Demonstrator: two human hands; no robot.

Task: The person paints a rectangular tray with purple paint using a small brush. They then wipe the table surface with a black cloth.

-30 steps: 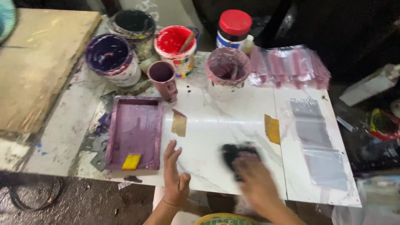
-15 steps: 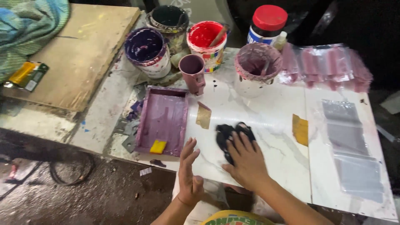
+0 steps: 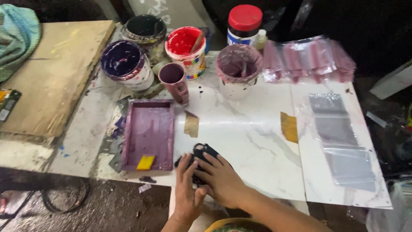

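A crumpled black cloth point(image 3: 201, 151) lies on the white marble tile point(image 3: 249, 141) near its front edge. My right hand point(image 3: 221, 180) covers the cloth from the near side, with its fingers pressed onto it. Just to the left, my left hand point(image 3: 186, 189) rests at the tile's front edge with its fingers spread, the tips touching the cloth's left side. Next to the cloth on the left sits a purple-stained rectangular tray point(image 3: 149, 133) with a small yellow scraper point(image 3: 146, 162) in it.
Behind the tray are a purple mug point(image 3: 174, 79) and paint buckets: dark purple point(image 3: 124, 62), red point(image 3: 184, 45), black point(image 3: 143, 28), mauve point(image 3: 238, 68). There is a red-lidded jar point(image 3: 244, 23), with pink plastic bags point(image 3: 309, 58) at back right, clear bags point(image 3: 343, 141) at right and a wooden board point(image 3: 51, 73) at left.
My right hand has slid the black cloth leftward across the tile until it meets my left hand, which has stayed at the front edge.
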